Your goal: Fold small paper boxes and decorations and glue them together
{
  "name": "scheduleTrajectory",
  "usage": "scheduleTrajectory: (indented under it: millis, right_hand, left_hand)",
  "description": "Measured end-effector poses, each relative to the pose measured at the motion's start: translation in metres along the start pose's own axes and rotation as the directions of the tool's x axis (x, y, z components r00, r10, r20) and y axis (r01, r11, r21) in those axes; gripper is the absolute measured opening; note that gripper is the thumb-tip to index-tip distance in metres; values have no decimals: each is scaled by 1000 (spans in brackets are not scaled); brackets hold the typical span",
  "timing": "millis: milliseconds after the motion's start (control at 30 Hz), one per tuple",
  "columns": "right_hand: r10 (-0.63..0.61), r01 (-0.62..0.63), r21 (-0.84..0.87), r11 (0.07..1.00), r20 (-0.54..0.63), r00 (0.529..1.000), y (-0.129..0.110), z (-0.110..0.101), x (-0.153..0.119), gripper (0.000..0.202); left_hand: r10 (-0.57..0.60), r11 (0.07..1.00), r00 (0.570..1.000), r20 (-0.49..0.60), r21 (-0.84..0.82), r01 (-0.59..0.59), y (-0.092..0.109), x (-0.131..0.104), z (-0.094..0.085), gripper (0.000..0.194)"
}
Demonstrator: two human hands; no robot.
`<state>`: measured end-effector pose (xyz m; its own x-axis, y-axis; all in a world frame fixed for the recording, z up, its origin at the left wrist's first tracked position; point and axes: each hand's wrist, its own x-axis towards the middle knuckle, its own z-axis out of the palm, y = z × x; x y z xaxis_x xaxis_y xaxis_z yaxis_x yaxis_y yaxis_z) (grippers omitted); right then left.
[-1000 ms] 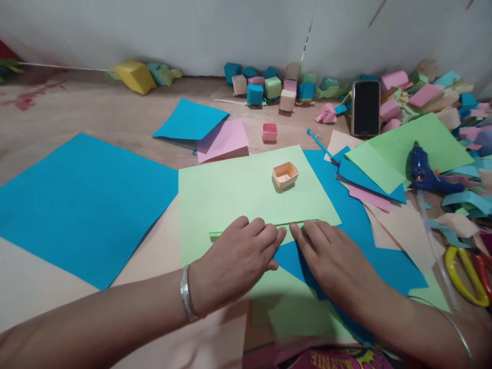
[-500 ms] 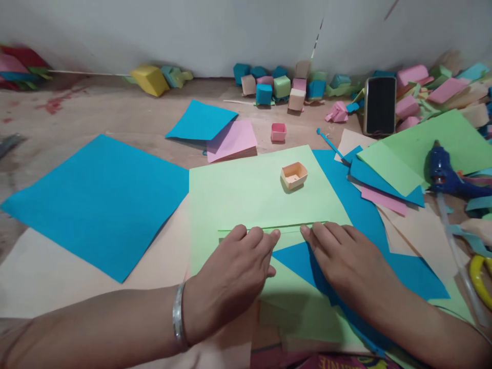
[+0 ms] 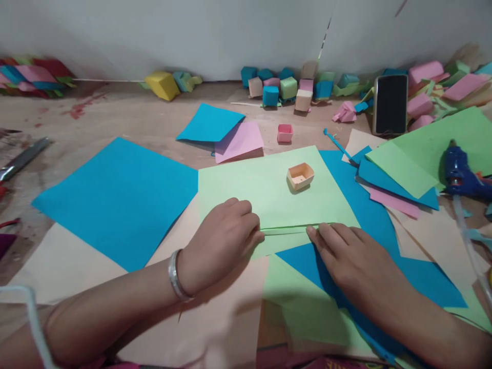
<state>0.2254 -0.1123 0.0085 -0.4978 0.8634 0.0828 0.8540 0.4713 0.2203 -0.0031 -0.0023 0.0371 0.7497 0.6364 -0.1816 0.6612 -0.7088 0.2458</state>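
A narrow folded strip of light green paper (image 3: pixel 286 231) runs between my hands, along the near part of a larger light green sheet (image 3: pixel 246 192). My left hand (image 3: pixel 223 230), with a silver bangle at its wrist, is closed on the strip's left part, and its fingertips are partly hidden. The fingers of my right hand (image 3: pixel 351 251) are bunched together, gripping the strip's right part. Beyond them a small peach paper box (image 3: pixel 300 177), open at the top, rests on the green sheet. Blue paper (image 3: pixel 295 262) lies beneath my right hand.
A large blue sheet (image 3: pixel 123 200) lies to the left over peach paper. Farther back are a small pink box (image 3: pixel 285 133), folded paper cubes (image 3: pixel 270 96) along the wall and an upright phone (image 3: pixel 390 105). A blue glue gun (image 3: pixel 461 171) sits among papers at right; scissors (image 3: pixel 25 158) lie far left.
My left hand has turned and slid left along the strip, its fingers now curled tighter. My right hand stays on the strip. The view has shifted slightly left.
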Motion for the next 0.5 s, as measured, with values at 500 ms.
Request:
scheduleTrajectory:
  millis: [500]
  right_hand:
    - [-90,97,186,978,-45,995,-10,15,14,48]
  left_hand:
    - [-55,998,994,89,-37,59,-6,11,3,34]
